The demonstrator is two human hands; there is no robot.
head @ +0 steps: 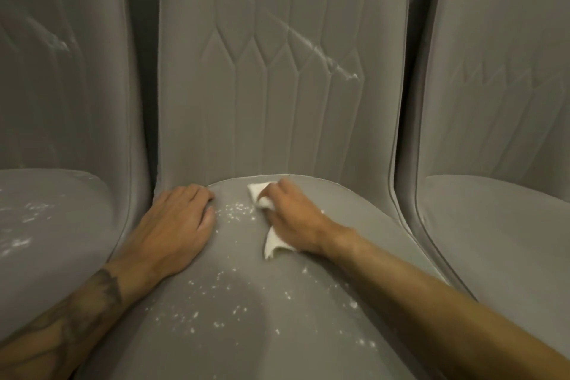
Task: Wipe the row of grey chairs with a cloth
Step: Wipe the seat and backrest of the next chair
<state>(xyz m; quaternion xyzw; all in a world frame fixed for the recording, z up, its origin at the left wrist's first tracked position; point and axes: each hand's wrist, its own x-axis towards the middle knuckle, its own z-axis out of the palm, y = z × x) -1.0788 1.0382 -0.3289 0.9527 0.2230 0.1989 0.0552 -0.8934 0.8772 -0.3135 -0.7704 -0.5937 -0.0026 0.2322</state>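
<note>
Cloth, white, crumpled: gripped under the right hand, whose fingers curl down over it. One end shows beyond the fingertips. The other end trails out from under the palm toward the front edge of the seat. Position: rear half of the seat of the middle chair, just in front of the join with the backrest and a little toward the seat's right edge.

Left hand: holds nothing. Palm down, its fingers close together and nearly straight. It rests on the rear left corner of the same seat, fingertips at the backrest join. Near the cloth, not touching it. The forearm bears a dark tattoo.

White specks: scattered on the seat between the two hands, with more across the front half.

White streak: diagonal, on the quilted backrest, right of centre.

Left chair: grey, just beside the middle chair; pale smears on seat and backrest.

Right chair: grey, just beside the middle chair; faint pale marks on its backrest.
</note>
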